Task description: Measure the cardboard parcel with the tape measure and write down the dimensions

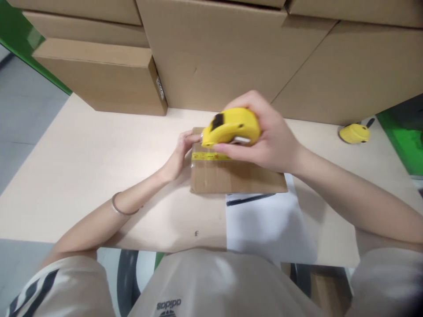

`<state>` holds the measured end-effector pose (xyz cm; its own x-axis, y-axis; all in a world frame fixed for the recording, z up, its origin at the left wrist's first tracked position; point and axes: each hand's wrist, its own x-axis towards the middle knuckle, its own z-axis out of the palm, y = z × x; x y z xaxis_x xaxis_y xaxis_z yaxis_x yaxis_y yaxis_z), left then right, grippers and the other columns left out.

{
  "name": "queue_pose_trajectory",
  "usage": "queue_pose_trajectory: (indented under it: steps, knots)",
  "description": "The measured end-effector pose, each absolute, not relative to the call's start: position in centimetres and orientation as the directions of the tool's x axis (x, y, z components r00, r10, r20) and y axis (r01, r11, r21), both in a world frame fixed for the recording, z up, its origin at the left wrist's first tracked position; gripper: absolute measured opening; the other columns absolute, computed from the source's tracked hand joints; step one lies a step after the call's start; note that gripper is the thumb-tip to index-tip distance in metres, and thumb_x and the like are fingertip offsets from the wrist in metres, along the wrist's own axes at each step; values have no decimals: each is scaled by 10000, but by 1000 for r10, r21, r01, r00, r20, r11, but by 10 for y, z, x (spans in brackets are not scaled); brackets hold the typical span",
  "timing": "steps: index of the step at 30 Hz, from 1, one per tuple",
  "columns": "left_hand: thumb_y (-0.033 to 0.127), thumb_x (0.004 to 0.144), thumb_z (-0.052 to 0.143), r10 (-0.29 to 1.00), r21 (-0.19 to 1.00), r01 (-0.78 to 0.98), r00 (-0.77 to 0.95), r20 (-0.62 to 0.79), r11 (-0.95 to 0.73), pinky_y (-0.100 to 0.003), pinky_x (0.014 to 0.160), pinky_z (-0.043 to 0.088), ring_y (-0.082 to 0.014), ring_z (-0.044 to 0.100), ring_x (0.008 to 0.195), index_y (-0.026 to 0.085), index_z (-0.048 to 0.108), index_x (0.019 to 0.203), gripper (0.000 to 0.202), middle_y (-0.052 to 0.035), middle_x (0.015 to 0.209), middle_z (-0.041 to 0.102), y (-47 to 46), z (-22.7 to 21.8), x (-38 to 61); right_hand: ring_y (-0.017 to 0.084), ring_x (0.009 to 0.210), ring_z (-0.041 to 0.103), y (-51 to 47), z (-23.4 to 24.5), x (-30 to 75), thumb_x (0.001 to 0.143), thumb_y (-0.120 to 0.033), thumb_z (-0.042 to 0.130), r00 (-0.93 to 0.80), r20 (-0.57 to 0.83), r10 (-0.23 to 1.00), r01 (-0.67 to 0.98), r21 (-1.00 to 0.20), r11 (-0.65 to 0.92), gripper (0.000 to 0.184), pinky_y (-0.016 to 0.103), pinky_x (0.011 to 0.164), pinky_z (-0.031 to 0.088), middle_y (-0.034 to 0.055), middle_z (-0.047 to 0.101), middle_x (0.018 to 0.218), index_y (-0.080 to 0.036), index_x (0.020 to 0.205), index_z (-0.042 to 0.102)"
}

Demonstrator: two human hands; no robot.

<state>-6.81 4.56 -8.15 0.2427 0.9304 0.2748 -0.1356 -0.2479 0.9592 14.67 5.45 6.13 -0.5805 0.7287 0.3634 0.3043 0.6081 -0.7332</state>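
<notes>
A yellow tape measure (236, 125) with a black button is gripped in my right hand (267, 136), slightly blurred, over the top of a small cardboard box (238, 178). A yellow strip of printed tape (211, 156) runs along the box's top. At the box's far left corner is my left hand (180, 152), fingers closed on that end, fingertips close to the front of the tape measure. A small silvery bit shows between the fingertips and the tape measure; I cannot tell what it is.
A black pen (251, 199) lies on white paper (264, 229), partly under the box. At the right of the table (132, 145) is another yellow object with a black tab (354, 133). Large cartons (214, 57) line the back; a flat carton (99, 83) stands back left.
</notes>
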Motion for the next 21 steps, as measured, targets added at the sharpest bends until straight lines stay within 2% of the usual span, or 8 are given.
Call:
queue_pose_trajectory:
  steps: [2,4,6,11,15,18,21]
  knots:
    - [756,964,211,941,959,-202,236,244,-199,-480,1213,377,-274,514,1382,265,583,1295,699,-68,1382,607,48,-85,-69,180,893,639,62,60,134,846,-403,723,-687,321,652,353,-638,685,311,351,810,534,12,663,1048,-236,1038,543]
    - [785,941,258,956,960,-234,209,206,-156,-466,1200,391,-279,518,1379,250,568,1297,714,-77,1359,632,50,-89,-70,193,890,629,63,55,126,873,-380,687,-732,228,642,419,-592,688,278,345,774,509,19,656,1060,-230,1041,524]
    - [796,932,261,963,963,-239,205,174,-123,-458,1191,401,-284,524,1375,239,572,1276,725,-84,1346,644,50,-91,-71,201,884,623,61,50,122,887,-385,669,-727,164,666,468,-591,657,274,329,727,481,24,649,1077,-231,1040,500]
    - [779,948,206,958,967,-228,230,170,-116,-451,1156,441,-279,550,1342,240,576,1251,720,-81,1337,638,49,-88,-71,188,831,615,57,42,116,895,-425,669,-695,168,699,461,-641,613,321,301,673,450,23,648,1044,-238,1029,445]
    - [790,938,149,943,974,-60,242,227,-219,-485,1162,418,-283,535,1325,248,570,1295,773,-93,1336,608,51,-83,-78,174,771,609,58,38,123,884,-404,680,-709,144,690,465,-640,611,301,294,641,445,9,653,980,-238,979,447]
    - [738,943,373,894,903,179,306,327,-391,-503,1183,377,-289,499,1319,266,630,1268,628,-89,1282,594,53,-79,-87,177,771,623,57,39,155,838,-402,734,-665,163,729,471,-666,579,323,305,652,470,9,665,939,-236,988,501]
    - [638,939,516,879,863,260,335,339,-432,-530,1195,347,-292,484,1303,300,647,1278,496,-78,1252,570,54,-75,-91,184,815,650,50,43,214,800,-381,782,-571,150,807,505,-711,489,325,318,677,514,32,690,979,-236,998,569]
